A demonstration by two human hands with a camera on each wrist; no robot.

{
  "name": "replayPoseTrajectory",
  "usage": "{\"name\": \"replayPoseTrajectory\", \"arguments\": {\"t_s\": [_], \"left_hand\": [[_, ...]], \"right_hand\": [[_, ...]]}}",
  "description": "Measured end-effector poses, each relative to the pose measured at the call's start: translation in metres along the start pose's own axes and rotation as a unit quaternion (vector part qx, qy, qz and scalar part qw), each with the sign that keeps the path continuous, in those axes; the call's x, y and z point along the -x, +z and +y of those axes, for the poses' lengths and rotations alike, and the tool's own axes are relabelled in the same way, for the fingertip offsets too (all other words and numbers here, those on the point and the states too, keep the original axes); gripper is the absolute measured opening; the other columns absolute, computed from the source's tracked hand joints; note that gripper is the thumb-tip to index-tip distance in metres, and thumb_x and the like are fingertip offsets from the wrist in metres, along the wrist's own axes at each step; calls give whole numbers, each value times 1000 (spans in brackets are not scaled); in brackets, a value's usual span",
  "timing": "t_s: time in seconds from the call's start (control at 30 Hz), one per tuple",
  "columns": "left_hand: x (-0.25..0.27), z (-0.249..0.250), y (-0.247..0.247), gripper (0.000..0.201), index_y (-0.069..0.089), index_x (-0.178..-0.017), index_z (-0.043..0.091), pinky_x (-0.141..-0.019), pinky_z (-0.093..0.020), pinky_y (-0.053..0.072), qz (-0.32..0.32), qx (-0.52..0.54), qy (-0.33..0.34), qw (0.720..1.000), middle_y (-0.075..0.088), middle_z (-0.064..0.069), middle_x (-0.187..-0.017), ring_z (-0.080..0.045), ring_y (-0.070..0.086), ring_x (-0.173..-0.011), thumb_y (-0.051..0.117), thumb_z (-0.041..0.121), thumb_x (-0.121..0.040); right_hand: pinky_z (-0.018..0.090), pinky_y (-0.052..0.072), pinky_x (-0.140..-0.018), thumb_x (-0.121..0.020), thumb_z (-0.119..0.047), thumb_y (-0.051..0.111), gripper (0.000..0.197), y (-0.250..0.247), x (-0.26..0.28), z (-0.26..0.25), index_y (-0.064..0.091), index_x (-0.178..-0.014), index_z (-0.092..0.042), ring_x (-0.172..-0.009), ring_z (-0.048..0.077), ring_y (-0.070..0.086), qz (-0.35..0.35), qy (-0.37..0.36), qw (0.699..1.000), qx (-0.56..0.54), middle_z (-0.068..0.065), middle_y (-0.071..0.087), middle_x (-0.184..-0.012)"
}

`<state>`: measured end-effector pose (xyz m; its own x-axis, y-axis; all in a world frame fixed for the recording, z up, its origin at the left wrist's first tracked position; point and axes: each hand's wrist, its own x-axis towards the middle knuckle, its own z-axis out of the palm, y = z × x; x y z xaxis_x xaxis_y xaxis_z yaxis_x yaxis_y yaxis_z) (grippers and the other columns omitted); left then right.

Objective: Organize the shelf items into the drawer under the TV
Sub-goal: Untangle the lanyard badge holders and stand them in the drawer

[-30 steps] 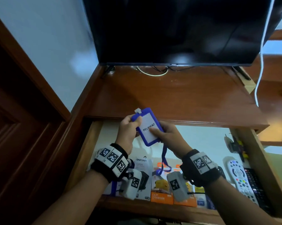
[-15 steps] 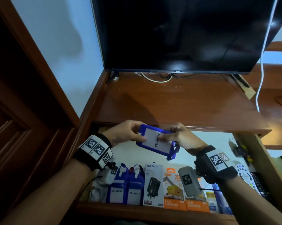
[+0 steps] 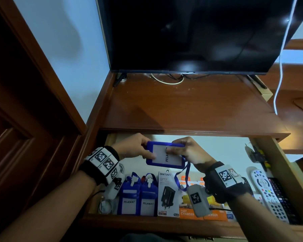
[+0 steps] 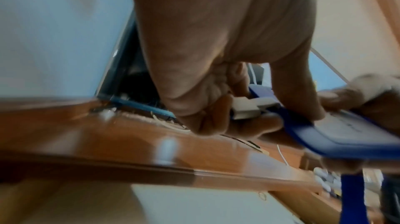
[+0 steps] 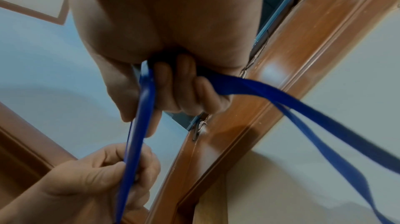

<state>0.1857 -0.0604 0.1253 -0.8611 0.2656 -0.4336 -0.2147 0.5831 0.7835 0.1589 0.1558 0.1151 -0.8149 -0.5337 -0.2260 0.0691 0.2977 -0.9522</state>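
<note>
A blue badge holder [image 3: 162, 157] with a white "PELAWAT" card is held level over the back of the open drawer [image 3: 164, 224]. My left hand [image 3: 136, 149] pinches its left end, thumb on the card face. In the left wrist view that hand [image 4: 216, 66] curls round the holder's white clip [image 4: 246, 107]. My right hand [image 3: 185, 148] grips the right end, and its fingers [image 5: 184, 89] also curl over the blue lanyard [image 5: 303, 107], which hangs in a loop [image 3: 186, 175]. Two more blue badge holders [image 3: 129, 196] lie at the drawer's front left.
In the drawer lie an ONESAM charger box [image 3: 168, 194], orange fast-charger boxes [image 3: 187, 213], a white remote [image 3: 267, 194], a black remote [image 3: 285, 205], tools [image 3: 257, 154] and a white cable [image 3: 106, 206]. The wooden shelf [image 3: 182, 105] carries the TV [image 3: 190, 32].
The badge holder has turned from upright to lying sideways and has come down from shelf-edge height into the drawer opening. Both hands have kept hold of it.
</note>
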Motion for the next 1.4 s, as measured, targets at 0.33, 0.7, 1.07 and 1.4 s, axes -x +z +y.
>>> {"name": "replayPoseTrajectory", "arguments": {"t_s": [0.33,0.7,1.07,1.4], "left_hand": [[-2,-15,13,15,68,-94,8,-59,-22,45,158,112,-15,981,68,-13,-80,-16,52,-62,68,-1,-82],[-13,-12,37,11,69,-91,8,-66,-26,48,346,193,-10,918,65,-2,-74,-11,56,-63,69,1,-83],[-11,-16,61,12,71,-89,19,-75,-39,52,203,-116,22,972,68,-5,-82,-25,61,-82,63,20,-80],[5,-12,47,6,67,-89,12,-81,-41,53,23,-175,24,984,67,-3,-91,-19,62,-86,66,16,-85]], "right_hand": [[24,17,-45,-87,-30,69,34,6,0,19,62,-57,-14,-47,14,22,70,27,997,-35,-3,33,-49],[22,32,-50,-91,-11,57,27,34,14,17,63,-65,-14,-49,9,36,-26,-7,991,128,-2,43,-53],[20,31,-50,-90,-10,61,40,14,0,3,52,-53,-20,-44,3,37,-20,-25,981,192,-9,44,-48],[20,33,-52,-87,-13,67,28,-5,-3,12,63,-59,-18,-51,10,41,-39,-24,974,222,-10,53,-50]]}}
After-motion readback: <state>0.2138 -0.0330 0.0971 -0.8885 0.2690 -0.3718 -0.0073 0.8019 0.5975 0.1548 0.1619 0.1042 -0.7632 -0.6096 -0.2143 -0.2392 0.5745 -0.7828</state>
